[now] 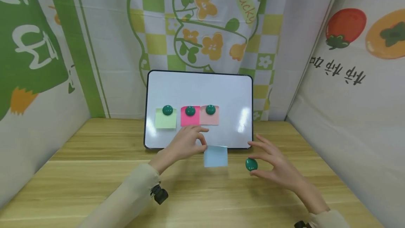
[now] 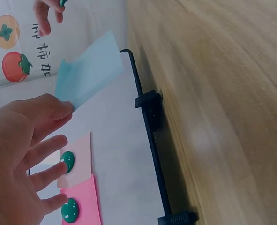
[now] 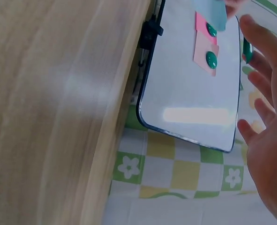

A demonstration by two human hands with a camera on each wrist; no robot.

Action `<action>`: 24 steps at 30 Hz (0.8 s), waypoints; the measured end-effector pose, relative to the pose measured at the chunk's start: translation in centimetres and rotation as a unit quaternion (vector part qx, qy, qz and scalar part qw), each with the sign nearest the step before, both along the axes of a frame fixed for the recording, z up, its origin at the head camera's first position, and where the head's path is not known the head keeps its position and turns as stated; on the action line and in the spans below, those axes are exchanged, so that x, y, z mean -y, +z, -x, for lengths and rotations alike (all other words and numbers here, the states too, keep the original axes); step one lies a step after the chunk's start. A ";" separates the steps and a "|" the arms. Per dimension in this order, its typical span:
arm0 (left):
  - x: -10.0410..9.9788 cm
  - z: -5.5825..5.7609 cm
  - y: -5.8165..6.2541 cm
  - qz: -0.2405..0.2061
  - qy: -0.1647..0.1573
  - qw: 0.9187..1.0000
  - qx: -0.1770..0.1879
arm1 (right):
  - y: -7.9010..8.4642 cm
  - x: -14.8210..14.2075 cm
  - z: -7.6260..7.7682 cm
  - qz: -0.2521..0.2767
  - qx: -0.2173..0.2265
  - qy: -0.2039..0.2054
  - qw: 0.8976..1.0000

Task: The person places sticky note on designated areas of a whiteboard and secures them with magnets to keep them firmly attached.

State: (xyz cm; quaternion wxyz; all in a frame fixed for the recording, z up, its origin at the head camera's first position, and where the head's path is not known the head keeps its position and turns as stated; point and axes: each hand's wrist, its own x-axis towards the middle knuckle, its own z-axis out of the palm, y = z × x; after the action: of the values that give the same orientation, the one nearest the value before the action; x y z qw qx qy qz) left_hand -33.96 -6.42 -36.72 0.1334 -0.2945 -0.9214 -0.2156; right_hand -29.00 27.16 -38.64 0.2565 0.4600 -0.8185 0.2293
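A light blue sticky note (image 1: 216, 156) is pinched by its upper left corner between the thumb and forefinger of my left hand (image 1: 186, 141), in front of the whiteboard's lower edge. My right hand (image 1: 278, 166) holds a round green magnet (image 1: 251, 164) between thumb and forefinger, to the right of the note. On the whiteboard (image 1: 177, 87) a pale green note (image 1: 165, 122), a bright pink note (image 1: 190, 120) and a light pink note (image 1: 210, 119) hang in a row. Each has a green magnet at its top; the left wrist view shows the light pink note's magnet (image 2: 67, 161) close up.
The whiteboard stands at the back of a wooden table (image 1: 202, 200), with black clips (image 2: 149, 102) along its bottom edge. A patterned curtain (image 1: 209, 27) hangs behind it. Printed cloth walls (image 1: 348, 97) flank the table.
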 end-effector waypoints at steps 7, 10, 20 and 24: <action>-1.4 1.4 0.8 -0.023 0.002 0.999 -0.029 | 1.1 1.9 1.0 -0.002 -0.050 -0.027 0.998; -2.1 2.0 1.3 -0.031 -0.003 0.998 -0.059 | 1.6 2.6 1.5 0.005 -0.053 -0.041 0.998; -3.7 3.6 2.9 -0.022 -0.002 0.995 -0.096 | 2.5 4.3 3.0 0.024 -0.064 -0.092 0.993; -3.8 4.4 3.5 -0.005 0.009 0.994 -0.111 | 2.6 5.1 4.0 0.026 -0.063 -0.107 0.992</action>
State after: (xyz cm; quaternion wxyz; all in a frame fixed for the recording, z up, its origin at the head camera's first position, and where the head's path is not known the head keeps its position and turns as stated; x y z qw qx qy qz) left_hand -38.39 -2.67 -33.26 0.2380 -0.3080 -0.9023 -0.1851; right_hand -33.02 22.02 -36.00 0.3424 0.3769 -0.8389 0.1921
